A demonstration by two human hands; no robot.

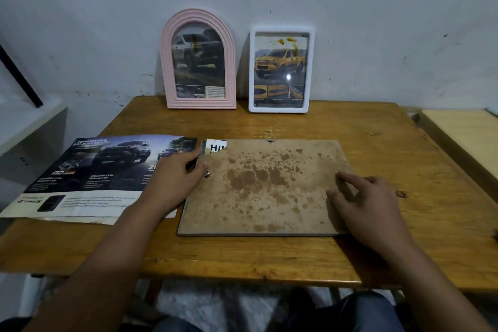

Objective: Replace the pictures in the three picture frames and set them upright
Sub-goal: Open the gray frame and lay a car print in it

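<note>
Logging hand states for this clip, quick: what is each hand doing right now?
Left hand: fingers curled at the stained backing board's left edge, holding it.
Right hand: open, fingertips resting on the board, no grip.

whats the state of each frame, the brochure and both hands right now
pink arched frame: upright against the wall, truck picture inside
white frame: upright against the wall, yellow truck picture inside
third frame: face down on the table, stained backing board up, a printed sheet showing at its top left corner
brochure: lying open and flat on the table
left hand: on the third frame's left edge
right hand: fingers resting on the backing board
</note>
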